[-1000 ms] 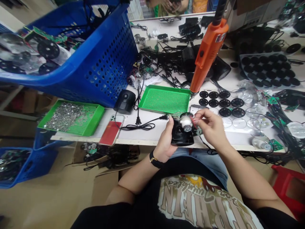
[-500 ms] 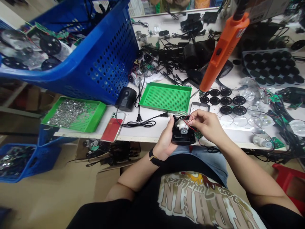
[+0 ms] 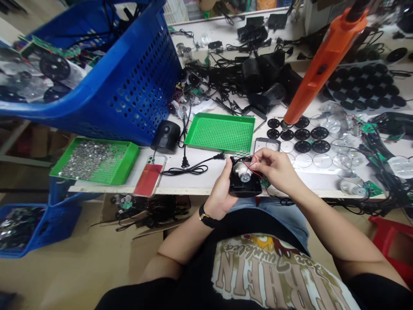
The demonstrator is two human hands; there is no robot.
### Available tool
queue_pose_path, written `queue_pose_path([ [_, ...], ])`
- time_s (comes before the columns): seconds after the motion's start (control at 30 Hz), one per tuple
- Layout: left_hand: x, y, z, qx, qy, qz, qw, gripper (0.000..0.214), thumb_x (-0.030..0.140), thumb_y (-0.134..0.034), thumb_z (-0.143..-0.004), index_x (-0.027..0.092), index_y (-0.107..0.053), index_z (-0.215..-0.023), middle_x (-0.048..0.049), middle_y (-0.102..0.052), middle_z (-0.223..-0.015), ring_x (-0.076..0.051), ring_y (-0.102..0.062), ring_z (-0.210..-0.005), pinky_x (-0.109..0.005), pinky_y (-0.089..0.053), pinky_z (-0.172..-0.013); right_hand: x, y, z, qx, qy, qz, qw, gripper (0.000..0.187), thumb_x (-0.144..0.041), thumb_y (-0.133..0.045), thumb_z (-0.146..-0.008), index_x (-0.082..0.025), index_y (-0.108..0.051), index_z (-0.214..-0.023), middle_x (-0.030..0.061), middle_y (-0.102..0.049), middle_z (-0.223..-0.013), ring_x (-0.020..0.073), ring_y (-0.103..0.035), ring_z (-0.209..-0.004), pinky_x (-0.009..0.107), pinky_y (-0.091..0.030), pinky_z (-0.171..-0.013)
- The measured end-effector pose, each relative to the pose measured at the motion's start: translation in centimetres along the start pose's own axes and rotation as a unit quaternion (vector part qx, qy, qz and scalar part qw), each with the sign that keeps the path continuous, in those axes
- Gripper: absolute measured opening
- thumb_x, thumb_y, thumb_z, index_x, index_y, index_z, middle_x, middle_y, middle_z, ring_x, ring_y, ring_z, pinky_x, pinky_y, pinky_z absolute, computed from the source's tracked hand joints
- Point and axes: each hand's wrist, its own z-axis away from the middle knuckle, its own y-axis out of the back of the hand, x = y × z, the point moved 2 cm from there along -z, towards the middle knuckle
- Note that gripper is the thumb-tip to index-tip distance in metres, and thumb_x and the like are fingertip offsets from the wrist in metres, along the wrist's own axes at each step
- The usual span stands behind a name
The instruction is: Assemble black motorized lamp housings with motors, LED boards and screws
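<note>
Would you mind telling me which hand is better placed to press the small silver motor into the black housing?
Probably the right hand: its fingers pinch the red wire right beside the motor, while the left hand is busy gripping the housing from its left side.

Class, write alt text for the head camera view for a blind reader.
The left hand grips a black housing holding a silver motor while the right hand pinches its red wires. Beyond are a green tray, blue basket and orange screwdriver.

black housing [image 3: 244, 189] | face-up, table edge | silver motor [image 3: 241, 171] seated inside | red wires
</note>
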Motion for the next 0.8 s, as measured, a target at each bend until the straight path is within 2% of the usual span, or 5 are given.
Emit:
queue_pose_path([
  [0.23,0.0,0.0,0.0,0.005,-0.013,0.0,1.0,0.053,0.048,-0.039,-0.109,0.009,-0.072,-0.122,-0.0132,-0.08,-0.104,-0.024,-0.076,-0.099,-0.037,-0.055,-0.1,0.1,0.0,-0.1,-0.008,0.009,0.007,1.0,0.013,-0.033,-0.071,-0.079,-0.021,-0.066,-0.078,-0.0014,-0.062,-0.068,0.0143,-0.053,-0.065,0.03,-0.04,-0.065],
  [0.43,-0.2,0.3,-0.1,-0.025,-0.01,0.0,1.0,0.05,0.051,-0.047,-0.106,0.011,-0.073,-0.123,-0.0136,-0.08,-0.106,-0.026,-0.076,-0.098,-0.04,-0.056,-0.099,0.3,-0.2,-0.1,-0.008,0.003,0.009,1.0,0.015,-0.034,-0.072,-0.079,-0.021,-0.066,-0.079,-0.0018,-0.062,-0.066,0.0135,-0.051,-0.061,0.029,-0.038,-0.061],
  [0.8,0.1,0.0,0.3,-0.03,-0.032,-0.014,0.999,0.04,0.044,-0.052,-0.106,0.01,-0.074,-0.1,-0.0113,-0.079,-0.099,-0.024,-0.075,-0.099,-0.038,-0.056,-0.099,-0.7,-0.3,0.2,-0.003,0.027,0.049,0.998,0.009,-0.029,-0.067,-0.082,-0.02,-0.066,-0.079,-0.0027,-0.063,-0.066,0.0128,-0.051,-0.061,0.028,-0.037,-0.061],
])
